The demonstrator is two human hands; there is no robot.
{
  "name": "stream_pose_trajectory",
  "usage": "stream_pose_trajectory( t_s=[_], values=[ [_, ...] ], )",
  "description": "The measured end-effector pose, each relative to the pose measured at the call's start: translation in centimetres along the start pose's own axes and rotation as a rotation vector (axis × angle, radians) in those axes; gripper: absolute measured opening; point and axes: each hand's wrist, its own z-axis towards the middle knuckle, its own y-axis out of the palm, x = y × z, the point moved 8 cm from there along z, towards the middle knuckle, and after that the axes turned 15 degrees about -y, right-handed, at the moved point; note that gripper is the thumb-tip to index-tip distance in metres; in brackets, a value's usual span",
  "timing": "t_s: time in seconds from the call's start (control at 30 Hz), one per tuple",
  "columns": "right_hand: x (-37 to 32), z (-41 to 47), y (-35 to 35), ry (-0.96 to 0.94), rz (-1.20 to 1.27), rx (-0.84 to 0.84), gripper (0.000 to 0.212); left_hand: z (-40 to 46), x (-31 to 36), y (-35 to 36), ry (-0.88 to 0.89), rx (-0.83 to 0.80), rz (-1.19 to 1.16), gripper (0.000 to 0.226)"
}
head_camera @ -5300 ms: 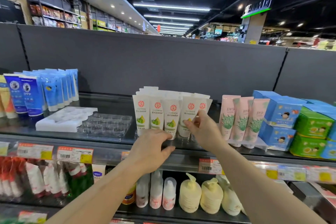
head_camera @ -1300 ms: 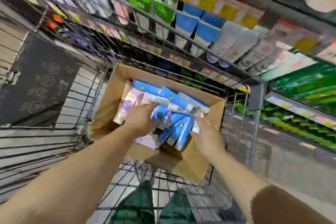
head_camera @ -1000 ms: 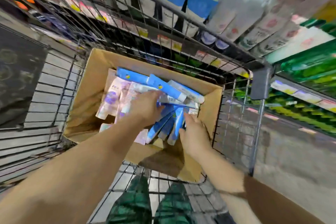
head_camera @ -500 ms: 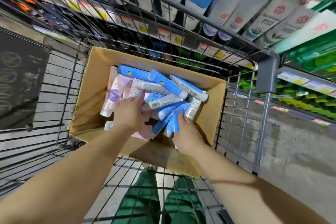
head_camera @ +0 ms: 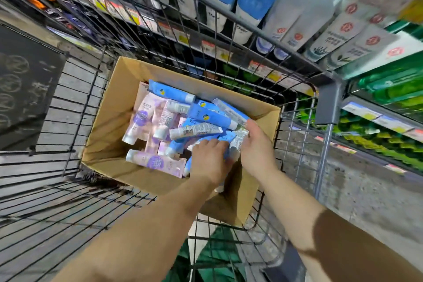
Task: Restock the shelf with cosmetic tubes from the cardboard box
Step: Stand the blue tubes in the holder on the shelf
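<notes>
A: Where are the tubes?

B: Piled loose in the cardboard box (head_camera: pixel 109 121), which sits in a wire cart (head_camera: pixel 45 201). Blue tubes (head_camera: pixel 211 117) lie toward the right and far side, pink-and-purple tubes (head_camera: pixel 142 119) toward the left and near side.

A: Can you read any labels?

B: Hardly. The blue ones carry a small round yellow-and-dark mark, and one white-backed tube (head_camera: pixel 194 129) shows a barcode and fine print too small to read. The pink ones have a purple round patch with blurred lettering.

A: And the hands?

B: Both are in the right near corner of the box. The left hand (head_camera: pixel 209 162) is curled, palm down, fingers closed over a bunch of blue tubes. The right hand (head_camera: pixel 256 146) is just beside it, palm turned in and pressed against the same bunch from the right, thumb up by a blue tube's cap. How many tubes each holds, I cannot tell.

A: What's behind the cart?

B: The shelf (head_camera: pixel 251 57), with yellow price tags along its edge and standing tubes above: blue-topped ones, and white tubes (head_camera: pixel 338 34) with a round red logo and unreadable print. Green packs (head_camera: pixel 389 84) lie to the right.
</notes>
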Motion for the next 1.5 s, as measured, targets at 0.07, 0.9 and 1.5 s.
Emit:
stream_pose_trajectory(
  t_s=[0.07, 0.9, 1.5],
  values=[
    [0.0, 0.2, 0.2, 0.0, 0.067, 0.018, 0.048, 0.0, 0.5, 0.8, -0.024, 0.021, 0.039, 0.037],
    [-1.1, -1.4, 0.6, 0.149, 0.377, 0.047, 0.035, -3.2, -2.8, -1.3, -0.436, -0.549, -1.057, 0.02],
    [-0.2, -1.4, 0.5, 0.299, 0.465, -0.021, 0.038, 4.4, -15.6, -5.3, -0.512, -0.07, -0.685, 0.017]
  ],
)
